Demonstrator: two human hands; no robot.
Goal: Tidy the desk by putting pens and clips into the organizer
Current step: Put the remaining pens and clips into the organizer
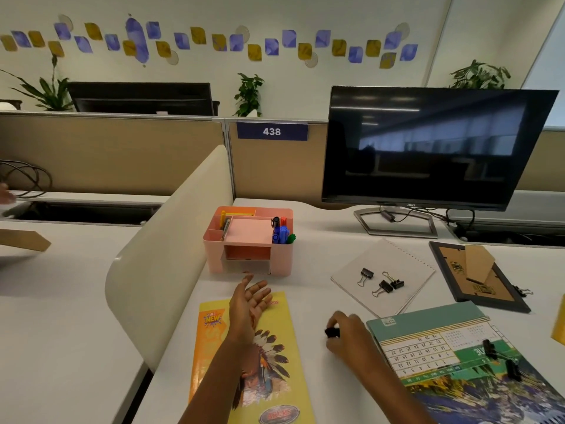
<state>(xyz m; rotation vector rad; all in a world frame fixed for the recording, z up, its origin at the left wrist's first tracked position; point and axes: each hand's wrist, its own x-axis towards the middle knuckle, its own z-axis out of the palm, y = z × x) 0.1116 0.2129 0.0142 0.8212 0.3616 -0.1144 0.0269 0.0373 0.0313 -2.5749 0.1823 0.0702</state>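
While left hand (249, 298) lies open, palm up, fingers spread, over yellow booklet (211, 347) low in middle of frame, pink organizer (249, 240) stands just above it, pens (281, 231) standing in its right pocket. Right of that, right hand (345, 335) pinches small black binder clip (332, 332) in fingertips. Clip likely light, hard, springy. Best held by black body, not thin wire loops. Further right: three binder clips (385, 286) on white notebook (397, 261), two more clips (489, 347) on calendar (428, 350), lower right.

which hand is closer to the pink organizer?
Left. The left hand is open just before the pink organizer; the right hand is farther back, pinching a binder clip.
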